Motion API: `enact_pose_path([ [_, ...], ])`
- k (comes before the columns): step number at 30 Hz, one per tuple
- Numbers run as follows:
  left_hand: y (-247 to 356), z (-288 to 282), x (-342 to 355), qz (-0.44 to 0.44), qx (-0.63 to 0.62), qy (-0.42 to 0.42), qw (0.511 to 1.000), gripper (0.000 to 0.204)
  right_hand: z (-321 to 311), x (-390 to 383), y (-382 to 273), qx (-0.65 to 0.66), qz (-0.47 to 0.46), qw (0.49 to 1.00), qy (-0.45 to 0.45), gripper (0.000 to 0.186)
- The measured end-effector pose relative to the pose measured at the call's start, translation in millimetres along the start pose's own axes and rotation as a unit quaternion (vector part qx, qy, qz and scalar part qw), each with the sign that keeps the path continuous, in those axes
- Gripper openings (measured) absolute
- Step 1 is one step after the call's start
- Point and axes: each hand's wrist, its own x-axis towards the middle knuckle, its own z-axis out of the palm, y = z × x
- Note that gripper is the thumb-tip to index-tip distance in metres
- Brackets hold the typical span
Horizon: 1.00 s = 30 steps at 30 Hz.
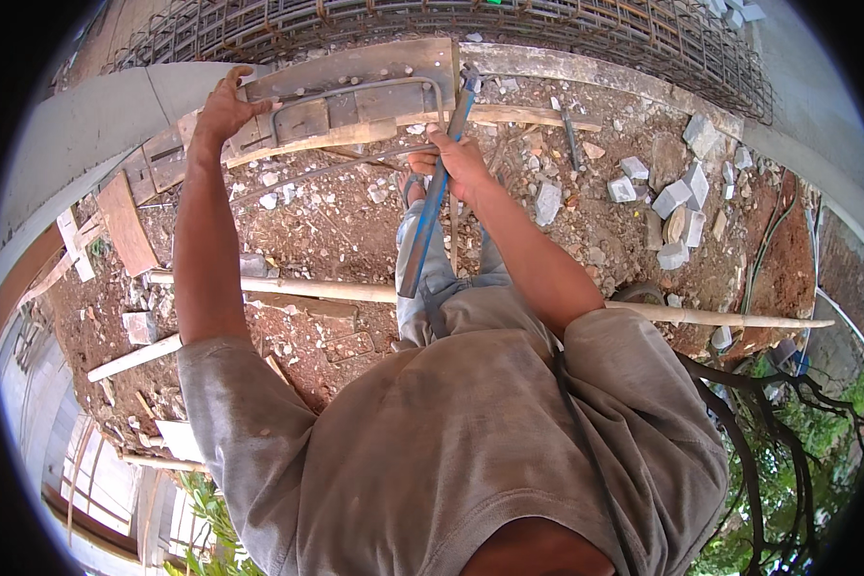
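Observation:
My right hand (465, 165) is closed around a long blue metal bar (426, 227), its blue paint worn. The bar slants from the wooden board down over my leg, and its far end looks hooked. A thin steel rod (355, 88), bent with corners at both ends, lies over the board (379, 110). One length of rod (341, 167) runs to the fingers of my right hand; whether they grip it too is unclear. At the board's left end, my left hand (228, 111) has thumb and fingers spread, with nothing in it. Several pegs (347, 81) stick up from the board.
Beyond the board lies a long cage of tied rebar (259, 36). Broken pale blocks (677, 197) are scattered on the stony soil at right. A bamboo pole (307, 288) crosses near my legs. Loose planks (127, 223) lie at left, branches (768, 403) at lower right.

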Motion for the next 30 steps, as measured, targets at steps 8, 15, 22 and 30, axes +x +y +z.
enact_pose_path([
  [8,16,2,-19,0.002,0.102,0.010,0.995,0.095,2,-2,-1,-0.009,0.015,1.000,0.016,0.038],
  [15,23,3,-24,-0.033,0.177,0.023,0.983,0.098,-77,-62,-58,-0.335,-0.087,0.937,0.033,0.025],
  [22,11,6,-20,-0.043,0.185,0.010,0.982,0.098,-169,-73,-124,-0.750,-0.223,0.620,0.061,0.042],
  [30,-5,12,-16,0.005,0.126,0.038,0.991,0.094,-138,23,-186,-0.820,-0.402,0.406,-0.025,0.038],
])
